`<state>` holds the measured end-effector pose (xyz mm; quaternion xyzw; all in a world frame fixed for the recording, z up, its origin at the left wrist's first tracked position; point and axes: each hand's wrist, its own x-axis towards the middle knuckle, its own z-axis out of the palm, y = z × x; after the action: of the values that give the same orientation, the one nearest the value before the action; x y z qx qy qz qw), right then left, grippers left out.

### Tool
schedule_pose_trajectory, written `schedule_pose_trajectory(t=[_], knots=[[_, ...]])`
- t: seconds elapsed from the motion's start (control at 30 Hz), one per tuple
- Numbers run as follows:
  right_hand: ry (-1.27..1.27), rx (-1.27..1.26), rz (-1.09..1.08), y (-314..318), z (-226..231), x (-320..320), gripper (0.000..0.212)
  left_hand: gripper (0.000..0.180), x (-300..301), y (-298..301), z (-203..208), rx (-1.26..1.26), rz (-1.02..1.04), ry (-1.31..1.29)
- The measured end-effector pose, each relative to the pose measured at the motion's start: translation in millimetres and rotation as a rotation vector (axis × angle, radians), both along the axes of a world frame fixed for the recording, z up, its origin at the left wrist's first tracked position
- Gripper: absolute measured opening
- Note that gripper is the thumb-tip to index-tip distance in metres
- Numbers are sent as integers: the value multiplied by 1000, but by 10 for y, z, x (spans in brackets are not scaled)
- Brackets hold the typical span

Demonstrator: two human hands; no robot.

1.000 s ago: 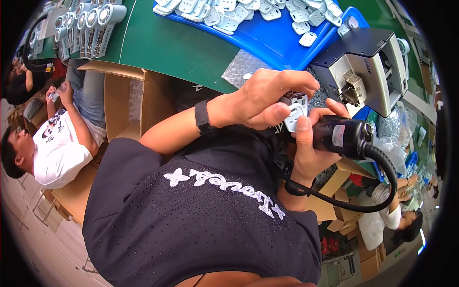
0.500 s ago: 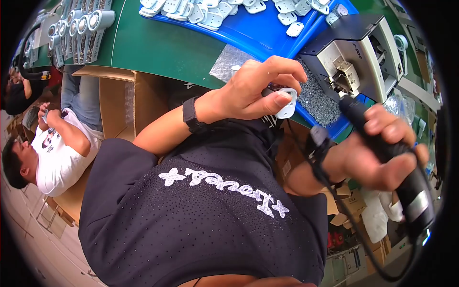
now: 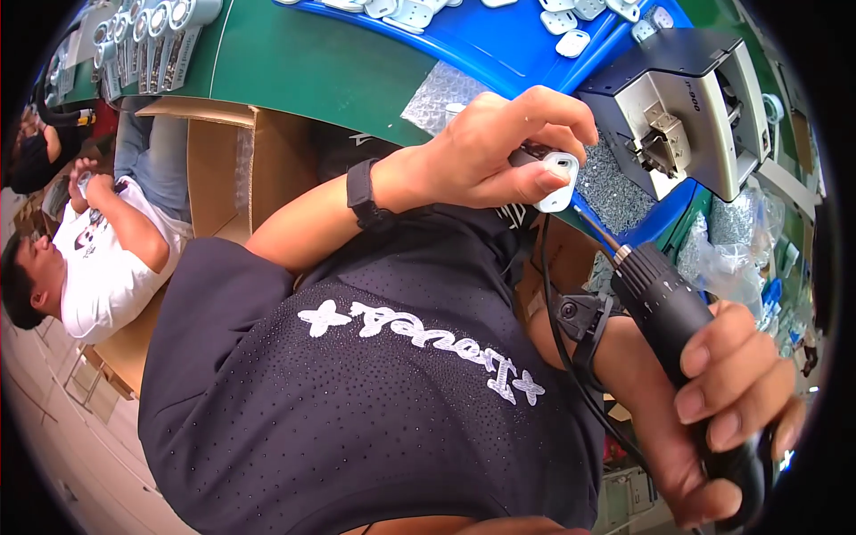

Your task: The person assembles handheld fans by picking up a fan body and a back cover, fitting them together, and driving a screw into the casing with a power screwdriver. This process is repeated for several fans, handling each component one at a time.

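Observation:
My left hand [image 3: 499,147] pinches a small white plastic cover [image 3: 561,183] between thumb and fingers, above the table's near edge. A black electric screwdriver [image 3: 664,299] is wrapped in my right hand [image 3: 736,392]. Its thin bit points up and left to the lower right edge of the cover. Whether the tip touches the cover, or carries a screw, I cannot tell. My left fingers partly hide the cover.
Behind the screwdriver stands a screw feeder [image 3: 713,125], with a heap of small screws [image 3: 615,192] beside it. A blue tray [image 3: 504,62] holds several white covers. Grey handheld parts [image 3: 165,45] lie far left. A cardboard box [image 3: 214,178] and a seated person [image 3: 116,250] are at left.
My right hand has swung the screwdriver away from the feeder, down and toward me, bringing its bit to the cover. My left hand has shifted slightly right with the cover.

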<state>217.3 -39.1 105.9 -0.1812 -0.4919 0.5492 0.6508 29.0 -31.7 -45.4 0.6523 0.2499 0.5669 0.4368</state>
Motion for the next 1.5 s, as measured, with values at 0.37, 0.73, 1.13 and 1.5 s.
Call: schedule_pose_trajectory(t=[0.37, 0.73, 1.13, 1.5], knots=[[-8, 51, 153, 176, -45, -243, 53, 51, -7, -2, -28, 50, 50, 0], [-105, 8, -231, 17, 12, -290, 37, 53, 16, 3, -47, 64, 41, 27], [-124, -133, -226, 462, -330, 185, 27, 52, 28, 51, -46, 76, 39, 16], [-11, 23, 54, 54, -44, -127, 45, 52, 51, 35, -65, 67, 61, 34]])
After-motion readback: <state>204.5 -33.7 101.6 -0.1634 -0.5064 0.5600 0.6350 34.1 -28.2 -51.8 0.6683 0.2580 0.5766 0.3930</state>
